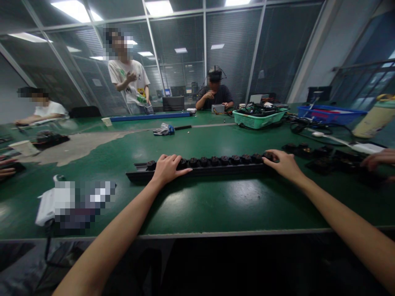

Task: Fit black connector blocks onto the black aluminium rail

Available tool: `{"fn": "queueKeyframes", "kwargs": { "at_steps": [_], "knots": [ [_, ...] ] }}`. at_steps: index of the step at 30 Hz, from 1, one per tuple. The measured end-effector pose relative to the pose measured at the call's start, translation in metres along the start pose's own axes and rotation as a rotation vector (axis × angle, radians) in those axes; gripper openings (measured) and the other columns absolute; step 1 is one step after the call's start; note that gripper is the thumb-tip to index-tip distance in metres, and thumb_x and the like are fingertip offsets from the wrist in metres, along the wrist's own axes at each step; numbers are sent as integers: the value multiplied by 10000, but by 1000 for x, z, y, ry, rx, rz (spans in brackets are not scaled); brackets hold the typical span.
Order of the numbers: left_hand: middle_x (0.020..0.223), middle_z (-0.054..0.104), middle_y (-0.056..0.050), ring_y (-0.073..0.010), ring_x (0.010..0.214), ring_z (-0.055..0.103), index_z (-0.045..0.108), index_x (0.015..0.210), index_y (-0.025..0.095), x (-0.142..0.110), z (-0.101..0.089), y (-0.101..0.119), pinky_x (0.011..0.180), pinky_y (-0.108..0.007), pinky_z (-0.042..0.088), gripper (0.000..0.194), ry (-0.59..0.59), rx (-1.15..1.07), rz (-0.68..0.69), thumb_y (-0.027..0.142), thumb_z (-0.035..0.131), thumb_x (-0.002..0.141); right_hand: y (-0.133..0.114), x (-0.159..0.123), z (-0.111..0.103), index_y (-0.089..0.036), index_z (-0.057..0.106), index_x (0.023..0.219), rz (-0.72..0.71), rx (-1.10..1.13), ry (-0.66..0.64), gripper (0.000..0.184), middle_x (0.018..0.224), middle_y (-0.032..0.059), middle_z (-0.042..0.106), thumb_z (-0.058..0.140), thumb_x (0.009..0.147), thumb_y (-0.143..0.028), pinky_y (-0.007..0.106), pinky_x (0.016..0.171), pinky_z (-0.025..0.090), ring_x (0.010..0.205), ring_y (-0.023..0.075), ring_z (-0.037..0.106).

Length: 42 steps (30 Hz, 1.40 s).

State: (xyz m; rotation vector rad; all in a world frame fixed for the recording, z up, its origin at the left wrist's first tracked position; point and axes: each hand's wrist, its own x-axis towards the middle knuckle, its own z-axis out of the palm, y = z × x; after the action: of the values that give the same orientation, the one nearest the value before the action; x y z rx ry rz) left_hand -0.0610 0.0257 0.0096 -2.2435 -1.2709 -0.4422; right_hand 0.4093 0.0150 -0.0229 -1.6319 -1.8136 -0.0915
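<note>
The left hand (168, 168) rests over the left part of a long black rail (216, 170) on the green desk (234, 213), thumb spread from its fingers. The right hand (282, 164) pinches the last of the round black pieces (214, 160) lined up along the rail, at its right end.

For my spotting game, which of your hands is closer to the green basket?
Right: the right hand is on the near side of the green basket; the left hand is farther off, leftward.
</note>
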Motion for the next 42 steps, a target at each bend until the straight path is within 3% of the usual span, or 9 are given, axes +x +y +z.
{"fn": "queueKeyframes", "kwargs": {
  "at_steps": [4, 11, 21, 42],
  "knots": [
    [913, 683, -105, -247, 791, 622, 642, 979, 183, 0, 0, 0, 816, -390, 384, 639, 3, 10, 3, 758, 383, 877, 1, 1, -2, -199, 669, 1120, -43, 61, -42, 468, 1057, 108, 689, 531, 825, -534, 393, 791, 463, 862, 256, 620],
    [911, 681, -107, -251, 799, 625, 641, 978, 178, 0, 2, -1, 812, -387, 386, 637, 10, 6, 12, 752, 382, 882, 0, 1, -4, -194, 664, 1030, -33, 50, -77, 422, 940, 93, 676, 519, 845, -544, 356, 708, 457, 792, 236, 601],
    [894, 675, -104, -245, 799, 624, 647, 962, 188, -2, 6, -2, 824, -389, 382, 630, 23, 11, 8, 754, 384, 880, -7, -1, -7, -205, 675, 944, 32, 45, -24, 388, 758, 52, 634, 542, 803, -541, 332, 641, 428, 685, 213, 576],
    [884, 676, -106, -242, 784, 624, 649, 956, 167, 1, 5, 7, 828, -392, 380, 656, 50, 21, 32, 757, 372, 882, 6, 2, -6, -195, 642, 932, 166, 43, 6, 352, 902, 88, 686, 602, 725, -477, 350, 738, 461, 796, 233, 613]
  ]
}}
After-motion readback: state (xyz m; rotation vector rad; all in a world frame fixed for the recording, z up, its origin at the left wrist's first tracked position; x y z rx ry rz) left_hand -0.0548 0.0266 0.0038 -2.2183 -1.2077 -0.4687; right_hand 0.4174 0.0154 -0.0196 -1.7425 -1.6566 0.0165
